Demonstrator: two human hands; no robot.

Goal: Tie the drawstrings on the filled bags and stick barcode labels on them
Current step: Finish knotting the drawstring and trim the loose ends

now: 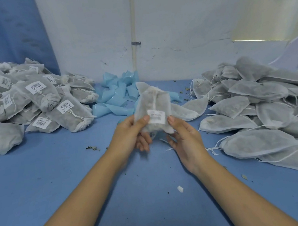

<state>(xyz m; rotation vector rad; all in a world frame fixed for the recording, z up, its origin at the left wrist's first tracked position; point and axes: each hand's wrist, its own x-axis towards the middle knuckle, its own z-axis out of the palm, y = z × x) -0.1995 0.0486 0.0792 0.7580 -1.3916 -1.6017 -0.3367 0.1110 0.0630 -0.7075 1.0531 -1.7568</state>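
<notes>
held bag (151,108): centre of the scene, lifted off the blue table (58,181), between both hands, mouth pointing far
left hand (130,134): grips the bag's left edge, thumb on the front beside the label, fingers curled behind
right hand (183,136): pinches the bag's lower right edge, thumb on the front by the label's right end, other fingers loosely bent underneath
barcode label (156,117): already on the bag's front, low down between the two thumbs; print blurred
drawstring (154,98): runs down from the gathered neck; neck looks cinched, knot too blurred to confirm
step in hand: probably pressing the label flat, so this bag looks nearly finished
done pile (29,102): far left, large heap of bags with necks tied and labels showing
undone pile (256,102): right, large heap with no labels visible and loose strings (213,149) trailing at the near edge
progress: roughly midway, judging by the two heaps; plenty left on the right
blue backing strips (117,96): far centre, a heap against the wall, just beyond the held bag
leaf crumbs (92,148): scattered on the table, left of the hands
white scrap (180,188): near, between the forearms
in the way: nothing blocks the path to the left heap; trailing strings on the right could snag the next pick
</notes>
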